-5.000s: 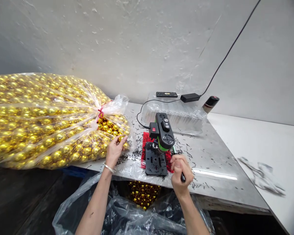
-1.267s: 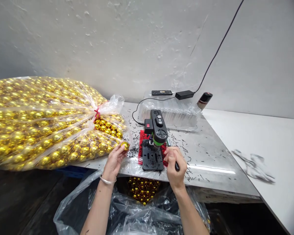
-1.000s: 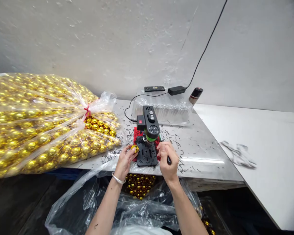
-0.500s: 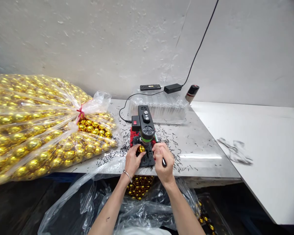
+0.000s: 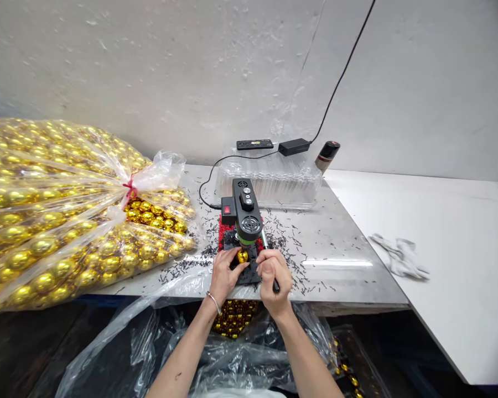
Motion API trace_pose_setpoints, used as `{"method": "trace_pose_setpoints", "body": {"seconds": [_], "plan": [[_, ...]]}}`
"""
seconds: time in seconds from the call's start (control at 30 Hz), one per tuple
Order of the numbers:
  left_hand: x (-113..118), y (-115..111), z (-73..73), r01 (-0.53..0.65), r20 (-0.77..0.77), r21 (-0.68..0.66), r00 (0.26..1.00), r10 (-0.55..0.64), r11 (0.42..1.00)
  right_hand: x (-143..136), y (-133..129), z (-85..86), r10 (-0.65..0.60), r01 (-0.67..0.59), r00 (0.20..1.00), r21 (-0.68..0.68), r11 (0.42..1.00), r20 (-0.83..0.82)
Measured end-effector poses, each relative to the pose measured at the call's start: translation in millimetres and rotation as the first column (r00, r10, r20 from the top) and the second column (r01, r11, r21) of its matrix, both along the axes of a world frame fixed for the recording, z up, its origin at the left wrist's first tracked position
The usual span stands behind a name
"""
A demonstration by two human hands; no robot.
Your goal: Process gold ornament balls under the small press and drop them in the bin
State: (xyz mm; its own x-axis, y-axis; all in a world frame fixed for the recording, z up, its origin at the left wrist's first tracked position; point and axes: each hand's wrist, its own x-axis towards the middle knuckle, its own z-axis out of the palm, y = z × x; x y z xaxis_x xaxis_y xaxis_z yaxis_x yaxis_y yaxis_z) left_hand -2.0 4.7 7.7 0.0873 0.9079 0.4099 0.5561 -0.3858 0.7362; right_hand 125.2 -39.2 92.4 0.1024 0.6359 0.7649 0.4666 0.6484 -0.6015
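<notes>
A small black machine (image 5: 248,213) with a red switch stands on the table, its head over a dark base plate (image 5: 249,276). Beneath that head sits a shiny gold ball (image 5: 243,256), with the fingers and thumb of my left hand (image 5: 224,273) closed around its side. My right hand (image 5: 276,276) is wrapped in a fist round the machine's lever (image 5: 276,286); the black grip end pokes out below the fist. Part of the ball's top is hidden by the machine head.
A large clear bag of gold balls (image 5: 66,221) bulges at left. Behind the machine are clear plastic trays (image 5: 274,188), a power adapter (image 5: 294,147) and a spray can (image 5: 327,157). Black bits litter the metal table (image 5: 336,237). Gloves (image 5: 399,256) lie right. More gold balls (image 5: 234,318) sit below the edge.
My right fist and the lever have shifted slightly down and left. Thumb and fingers of my left hand look a little wider apart around the ball, which shows more.
</notes>
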Motion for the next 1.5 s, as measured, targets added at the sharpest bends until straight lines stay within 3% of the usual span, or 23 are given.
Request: {"method": "trace_pose_setpoints", "body": {"seconds": [0.2,0.37,0.5,0.63,0.77,0.9,0.97,1.07,1.17,1.23,1.3,1.37,1.43,1.5], "plan": [[0,-1,-2.0,-0.005,-0.012,-0.007,1.0,0.005,1.0,2,9,-31.1,-0.01,0.005,0.999,0.118,0.993,0.045],[1,-1,-2.9,-0.007,-0.008,0.008,1.0,0.007,1.0,1,15,-47.5,-0.015,0.015,1.0,0.154,0.988,0.0],[0,-1,-3.2,0.001,-0.004,0.02,1.0,-0.001,1.0,4,18,-54.4,-0.033,0.013,0.994,0.186,0.983,0.109],[1,2,-3.6,0.005,-0.004,0.039,1.0,-0.004,0.999,10,15,-37.0,0.0,-0.043,0.977,0.195,0.98,0.215],[2,-2,2.9,-0.018,-0.014,0.07,1.0,0.019,0.997,9,8,7.9,0.054,-0.064,0.993,0.096,0.993,0.1],[-6,-35,12.2,-0.069,-0.055,0.133,0.996,0.077,0.989,5,4,43.0,0.049,-0.049,0.999,-0.067,0.997,-0.003],[-14,-63,9.2,-0.027,-0.107,0.157,0.993,0.044,0.987,3,3,45.9,0.046,-0.047,0.999,-0.075,0.996,-0.015],[-24,-103,-7.8,0.096,-0.186,0.182,0.981,-0.062,0.979,3,2,37.6,0.03,-0.03,0.999,-0.035,0.999,-0.012],[-32,-119,-21.9,0.106,-0.221,0.207,0.974,-0.059,0.973,2,2,29.1,0.027,-0.027,1.0,-0.006,1.0,0.001],[-40,-108,-17.2,0.055,-0.2,0.227,0.98,-0.009,0.972,2,3,26.9,0.028,-0.028,1.0,0.011,1.0,-0.003],[-53,-79,0.4,-0.033,-0.166,0.241,0.983,0.075,0.97,1,3,26.4,0.025,-0.025,1.0,0.021,0.999,-0.009],[-71,-37,24.6,-0.187,-0.145,0.219,0.964,0.221,0.958,0,4,25.6,0.016,-0.016,1.0,0.023,1.0,-0.01],[-91,8,46.6,-0.331,-0.195,0.106,0.918,0.346,0.938,0,4,24.3,0.003,-0.003,1.0,0.022,1.0,-0.004],[-106,47,59.9,-0.376,-0.212,0.059,0.901,0.379,0.925,0,4,23.1,-0.007,0.007,1.0,0.024,1.0,0.001]]}}
